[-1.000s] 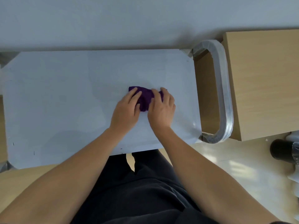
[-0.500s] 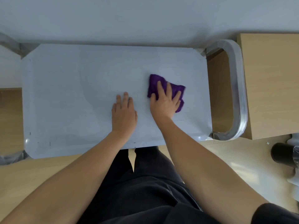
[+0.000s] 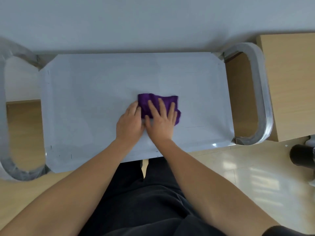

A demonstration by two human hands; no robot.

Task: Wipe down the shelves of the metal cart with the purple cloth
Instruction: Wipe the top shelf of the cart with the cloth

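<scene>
I am looking straight down through the head camera at the flat top shelf of a pale grey metal cart (image 3: 93, 99), which fills the middle of the view. A crumpled purple cloth (image 3: 144, 104) lies on this shelf, a little toward 3 o'clock from the shelf's centre and well apart from every edge.

The right hand (image 3: 161, 121) lies on the cloth with its 4 fingers (image 3: 161, 106) straight, spread wide and pointing to 12 o'clock, palm down. The cloth shows between the fingers and past them at 12 and 3 o'clock.

The left hand (image 3: 129, 123) sits just beside the right, at its 9 o'clock, touching it at the thumb side. Its knuckles meet the cloth's 9 o'clock edge and its fingers look bent under; I cannot tell whether they pinch the cloth or only rest against it.

A curved silver tube handle (image 3: 262, 92) loops off the cart at 3 o'clock, and a second 1 (image 3: 2, 116), blurred, at 9 o'clock. A light wooden cabinet (image 3: 293, 82) stands just beyond the 3 o'clock handle. A black cylinder (image 3: 300, 155) sits on the shiny beige floor (image 3: 238, 176) at 4 o'clock. Black trousers (image 3: 144, 201) fill 6 o'clock between both bare forearms.
</scene>
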